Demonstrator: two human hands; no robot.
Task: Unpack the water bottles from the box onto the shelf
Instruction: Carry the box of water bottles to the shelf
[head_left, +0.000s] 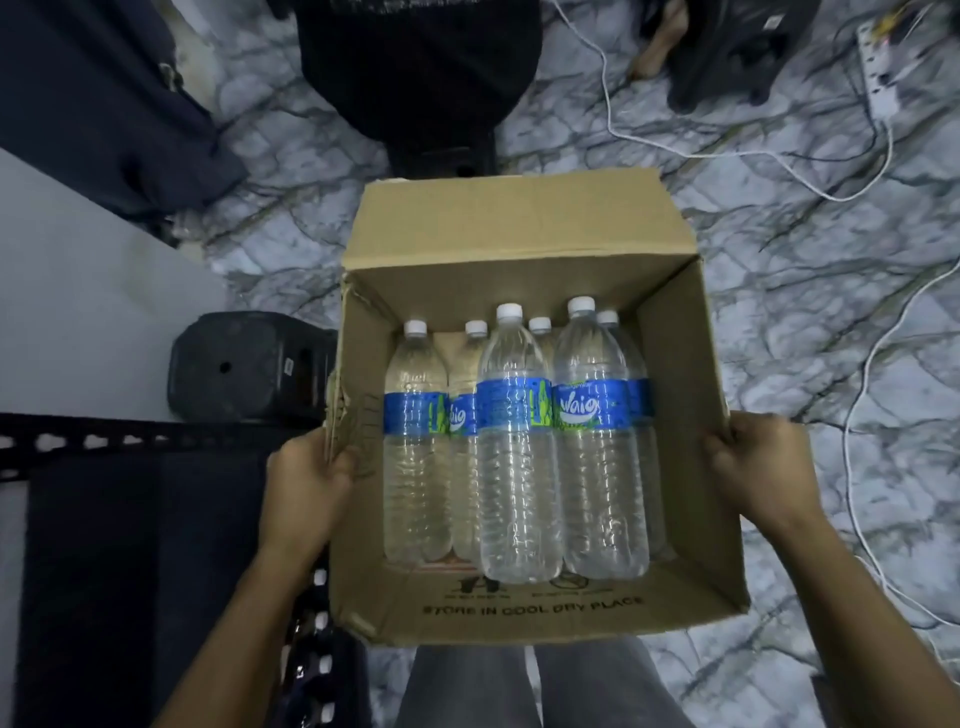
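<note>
We see both hands, left hand (306, 480) and right hand (761, 467), gripping the box (519, 249) walls, six upright water bottles (519, 441) between them.

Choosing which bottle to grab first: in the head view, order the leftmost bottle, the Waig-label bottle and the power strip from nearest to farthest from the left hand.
From the left hand, gripping the left wall of the box:
1. leftmost bottle, just inside that wall.
2. Waig-label bottle, front right in the box.
3. power strip, on the floor, far right.
</note>
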